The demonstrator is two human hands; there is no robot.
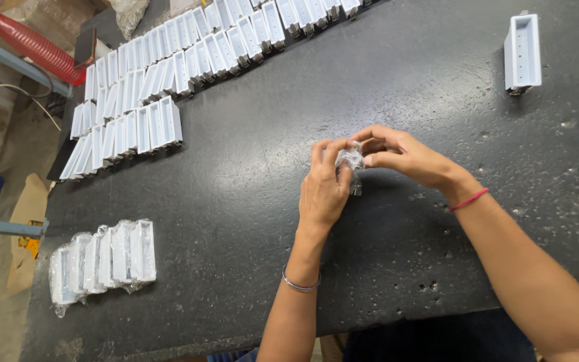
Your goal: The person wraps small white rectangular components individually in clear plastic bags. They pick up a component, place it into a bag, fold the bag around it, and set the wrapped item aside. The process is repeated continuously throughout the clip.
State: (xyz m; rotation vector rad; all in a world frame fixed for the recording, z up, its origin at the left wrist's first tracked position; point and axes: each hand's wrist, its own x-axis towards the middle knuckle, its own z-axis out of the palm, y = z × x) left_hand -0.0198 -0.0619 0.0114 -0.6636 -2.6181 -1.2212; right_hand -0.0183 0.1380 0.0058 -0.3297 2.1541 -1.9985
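Note:
Both my hands meet over the middle of a dark table (249, 221). My left hand (323, 191) and my right hand (400, 153) pinch a small crumpled piece of clear plastic wrap (352, 161) between their fingertips. A small part seems to sit inside the wrap, mostly hidden by my fingers. A metal bangle circles my left wrist, and a red thread my right wrist.
Long rows of white rectangular plastic housings (162, 80) stand at the back left. A clear bag with several of the same housings (102, 258) lies at the front left. One single white housing (523, 52) lies at the back right. A red ribbed hose (31, 43) lies beyond the table.

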